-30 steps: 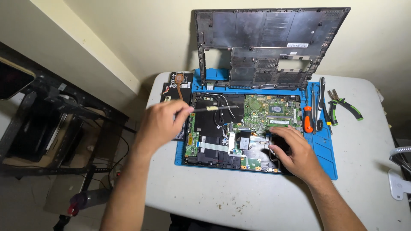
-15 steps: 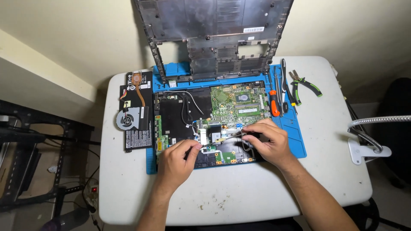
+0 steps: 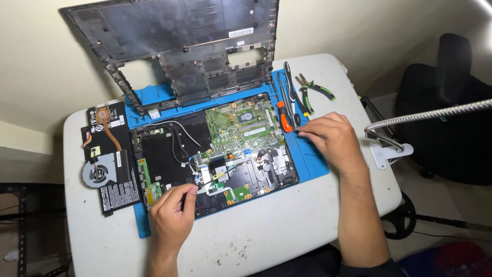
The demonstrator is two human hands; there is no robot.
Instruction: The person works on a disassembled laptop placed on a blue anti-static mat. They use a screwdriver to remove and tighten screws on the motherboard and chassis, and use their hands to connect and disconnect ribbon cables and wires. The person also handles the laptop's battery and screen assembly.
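- You are working over the opened laptop chassis point(image 3: 215, 154), which is lying flat on the blue repair mat point(image 3: 312, 164); every place below is given relative to this chassis.
- Your left hand point(image 3: 171, 215) is resting at the chassis's near-left corner, fingers curled narrowly around what appears to be a thin dark tool, though the view is too poor there to be sure of it.
- Your right hand point(image 3: 330, 138) is lying just off the chassis's right edge, fingertips pinched on the tip of a slim dark tool point(image 3: 302, 134) on the mat.
- The green mainboard point(image 3: 241, 120) is sitting in the far-right part of the chassis: stiff but fragile, so you are best taking it by its bare edges, never by its components.
- The flat ribbon cables point(image 3: 210, 174) near the chassis's centre are looking thin, soft and easily torn; grip them at their stiffened ends.
- The orange-handled screwdriver point(image 3: 283, 116) and green-handled pliers point(image 3: 315, 91) are lying beyond the chassis's far-right corner: light, rigid, safe to grasp by the handles.
- The fan with copper heat pipe point(image 3: 100, 172) is resting left of the chassis on a black battery pack point(image 3: 120, 190); the pipe bends easily.
- The bottom cover point(image 3: 179, 46) is leaning upright behind the chassis.
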